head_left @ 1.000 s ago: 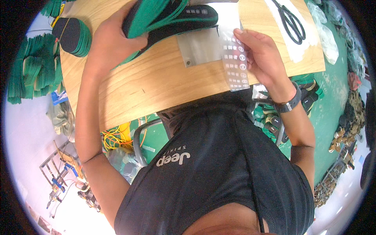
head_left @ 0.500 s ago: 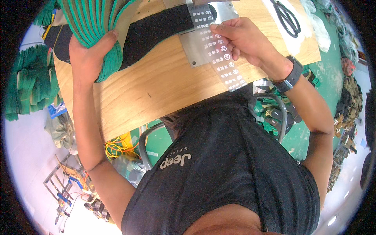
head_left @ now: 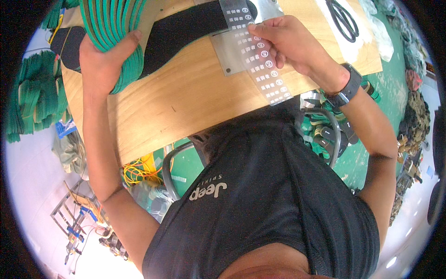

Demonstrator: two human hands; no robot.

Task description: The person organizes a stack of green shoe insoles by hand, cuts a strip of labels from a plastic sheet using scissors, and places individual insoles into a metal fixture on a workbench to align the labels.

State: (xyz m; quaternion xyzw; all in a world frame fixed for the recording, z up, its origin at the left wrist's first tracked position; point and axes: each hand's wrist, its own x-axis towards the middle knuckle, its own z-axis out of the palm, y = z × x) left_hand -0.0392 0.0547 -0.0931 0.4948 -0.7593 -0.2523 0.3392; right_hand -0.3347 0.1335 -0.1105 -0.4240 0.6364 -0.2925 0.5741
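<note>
My left hand [head_left: 100,67] is closed round a thick stack of green-edged insoles [head_left: 114,35], its thumb on top and the upper ends fanned apart. Flat on the table beside the stack lies a black insole [head_left: 186,30]; a rounded black end [head_left: 68,49] shows left of my wrist. Between thumb and fingertips, my right hand [head_left: 295,49] pinches the edge of a clear strip of white printed labels [head_left: 265,76]. This strip crosses the right end of the black insole and a thin metal plate [head_left: 224,56], and its near end reaches past the table's front edge.
The wooden table [head_left: 172,111] ends just ahead of my body. A black cord loop [head_left: 343,21] lies on white material at its right. Bundles of green insoles [head_left: 35,93] hang or stand at far left. A grey tubular chair frame [head_left: 169,172] stands below the table.
The view has shifted slightly. The fanned tops of the insole stack now lean less to the right. Both hands keep their grips, and the strip lies in nearly the same place.
</note>
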